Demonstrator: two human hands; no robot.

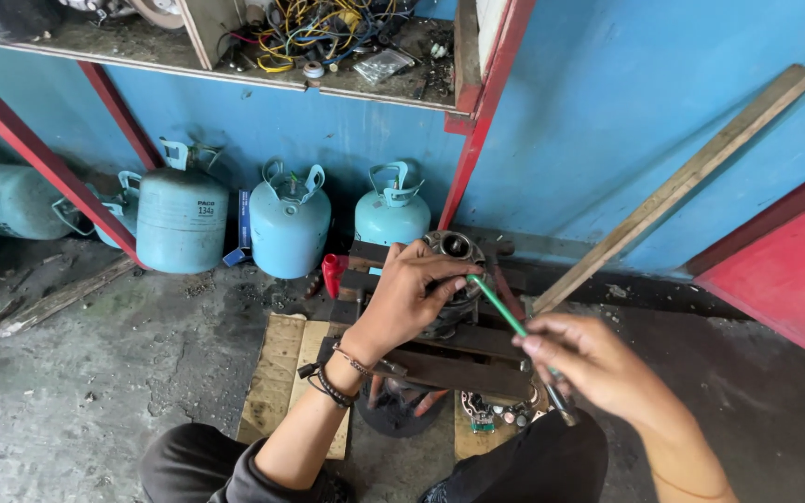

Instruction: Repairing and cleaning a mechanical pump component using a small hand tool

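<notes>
Knees in dark trousers are framing the bottom edge as you're crouching over the job. Your right hand is pinching a thin green-shafted tool closed between its fingers, tip angling toward the round metal motor part. Your left hand is clamping down over that grimy part, fingers wrapped around it, holding it against the dark metal frame on the concrete floor. Keep pressing with the left so the part isn't twisting, and keep the shaft lined up with its point of contact. Smooth pale-blue gas cylinders are standing behind, against the blue wall, with a rough wooden plank leaning alongside.
</notes>
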